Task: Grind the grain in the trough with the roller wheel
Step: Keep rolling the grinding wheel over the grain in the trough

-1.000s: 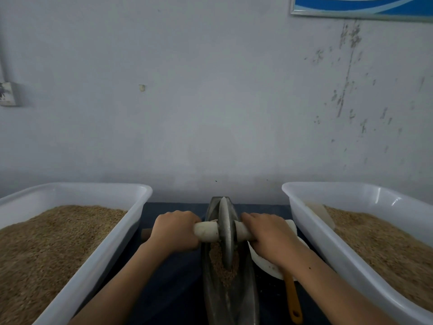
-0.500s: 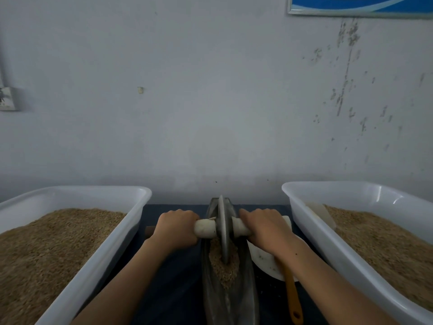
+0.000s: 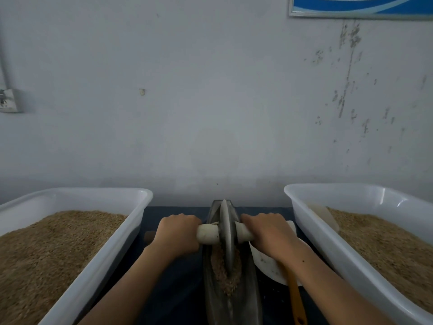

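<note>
A dark metal boat-shaped trough (image 3: 254,299) lies lengthwise in front of me on a dark cloth. A grey metal roller wheel (image 3: 226,231) stands upright in it, over the far half. A pale axle handle (image 3: 207,233) runs through the wheel. My left hand (image 3: 178,233) grips the handle's left side. My right hand (image 3: 269,233) grips its right side. Brown grain (image 3: 225,275) lies heaped in the trough just behind the wheel, nearer to me.
Two large white tubs of grain flank the trough, one at the left (image 3: 98,266) and one at the right (image 3: 328,249). A white dish (image 3: 264,263) and an orange-handled tool (image 3: 296,301) lie right of the trough. A grey wall rises close behind.
Both hands have pushed the wheel away from me along the trough toward its far end, uncovering more of the grain heap behind it.
</note>
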The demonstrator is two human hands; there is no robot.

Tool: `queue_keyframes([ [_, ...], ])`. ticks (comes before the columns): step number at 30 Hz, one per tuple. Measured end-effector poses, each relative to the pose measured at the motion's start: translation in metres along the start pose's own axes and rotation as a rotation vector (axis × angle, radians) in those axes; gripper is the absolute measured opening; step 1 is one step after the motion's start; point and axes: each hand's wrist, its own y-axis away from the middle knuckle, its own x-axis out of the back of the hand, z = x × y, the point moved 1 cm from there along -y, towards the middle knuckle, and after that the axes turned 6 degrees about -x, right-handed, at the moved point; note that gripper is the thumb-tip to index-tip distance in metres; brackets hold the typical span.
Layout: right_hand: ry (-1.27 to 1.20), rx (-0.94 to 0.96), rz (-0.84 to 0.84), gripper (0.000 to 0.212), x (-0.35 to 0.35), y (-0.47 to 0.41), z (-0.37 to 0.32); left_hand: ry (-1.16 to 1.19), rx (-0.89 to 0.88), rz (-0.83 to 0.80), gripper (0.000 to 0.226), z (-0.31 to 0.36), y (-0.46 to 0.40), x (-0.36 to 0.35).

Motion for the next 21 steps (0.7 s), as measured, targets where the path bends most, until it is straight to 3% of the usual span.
queue_keyframes([
  [3, -0.04, -0.032, 0.043, 0.021, -0.006, 0.0, 0.002, -0.061, 0.001, 0.154, 0.02, 0.005, 0.001, -0.001],
  [6, -0.044, -0.035, 0.032, 0.02, -0.004, 0.004, 0.001, -0.051, -0.009, 0.177, 0.02, 0.006, 0.005, -0.002],
  [15, -0.143, 0.012, -0.492, 0.037, 0.028, 0.008, 0.0, 0.054, -0.013, -0.299, 0.045, 0.006, 0.01, 0.008],
  [18, -0.098, -0.003, -0.425, 0.036, 0.026, 0.007, -0.003, 0.044, 0.007, -0.25, 0.042, 0.006, 0.008, 0.009],
  [21, -0.043, -0.019, -0.198, 0.027, 0.018, 0.006, -0.007, -0.006, 0.033, -0.088, 0.033, 0.006, 0.007, 0.005],
])
